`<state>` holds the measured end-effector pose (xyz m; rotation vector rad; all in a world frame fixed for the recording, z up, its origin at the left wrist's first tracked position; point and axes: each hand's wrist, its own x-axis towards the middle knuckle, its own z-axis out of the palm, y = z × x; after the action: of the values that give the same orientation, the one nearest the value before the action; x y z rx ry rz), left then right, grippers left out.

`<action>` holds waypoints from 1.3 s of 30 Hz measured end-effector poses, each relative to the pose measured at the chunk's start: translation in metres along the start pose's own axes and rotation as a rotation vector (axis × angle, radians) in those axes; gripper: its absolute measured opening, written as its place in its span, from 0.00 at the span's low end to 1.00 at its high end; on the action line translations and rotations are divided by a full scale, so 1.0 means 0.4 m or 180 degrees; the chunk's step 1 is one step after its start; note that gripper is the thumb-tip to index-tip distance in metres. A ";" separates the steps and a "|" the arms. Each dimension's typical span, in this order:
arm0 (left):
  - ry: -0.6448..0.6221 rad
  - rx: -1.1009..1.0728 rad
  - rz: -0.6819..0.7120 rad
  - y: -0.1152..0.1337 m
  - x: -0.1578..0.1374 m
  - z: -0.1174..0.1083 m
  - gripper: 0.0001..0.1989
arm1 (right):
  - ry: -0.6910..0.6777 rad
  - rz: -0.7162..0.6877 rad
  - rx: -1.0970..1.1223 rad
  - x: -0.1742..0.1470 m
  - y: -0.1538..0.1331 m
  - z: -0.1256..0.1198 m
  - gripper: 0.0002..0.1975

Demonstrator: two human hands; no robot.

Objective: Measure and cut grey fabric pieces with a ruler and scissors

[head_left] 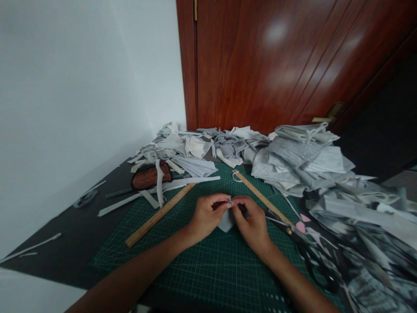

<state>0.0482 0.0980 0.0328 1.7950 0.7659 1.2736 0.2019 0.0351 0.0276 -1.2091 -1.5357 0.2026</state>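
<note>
Over the middle of a green gridded cutting mat (pixel 195 269), my left hand (pixel 208 213) and my right hand (pixel 250 219) meet fingertip to fingertip. Both pinch the upper edge of a small piece of grey fabric (pixel 227 222), whose pointed lower part hangs between them. The pinched edge looks folded or bunched, but the fingers cover most of it. To the right of my right hand lie black-handled scissors (pixel 302 243). One wooden ruler (pixel 159 216) slants on the mat at left, another wooden ruler (pixel 260 195) at right.
Heaped fabric scraps (pixel 192 145) line the back against a wooden door (pixel 254 65). Folded grey cloth (pixel 299 156) is stacked at the back right, with more cloth (pixel 374 226) nearer. A brown pad with dark edging (pixel 151 176) and pale strips lie at left. Pink scraps (pixel 300 226) are near the scissors.
</note>
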 end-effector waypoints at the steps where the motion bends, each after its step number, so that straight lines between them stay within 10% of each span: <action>1: -0.0013 0.0009 0.0008 0.000 0.000 0.000 0.06 | 0.0000 -0.0007 0.0002 0.000 0.000 0.000 0.06; 15: 0.0046 -0.0288 -0.0228 0.004 0.002 0.001 0.05 | 0.0163 0.0271 0.0087 -0.006 0.006 0.011 0.03; 23: 0.0301 -0.0905 -0.0685 -0.014 0.021 -0.004 0.10 | 0.0488 0.1350 0.1647 0.008 0.002 0.038 0.28; 39: 0.0529 -0.1510 -0.1094 0.003 0.028 0.001 0.14 | 0.0513 0.1877 0.1959 0.012 0.007 0.035 0.14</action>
<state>0.0523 0.1065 0.0392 1.1369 0.7479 1.2526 0.1929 0.0465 0.0234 -1.1022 -0.8407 0.8752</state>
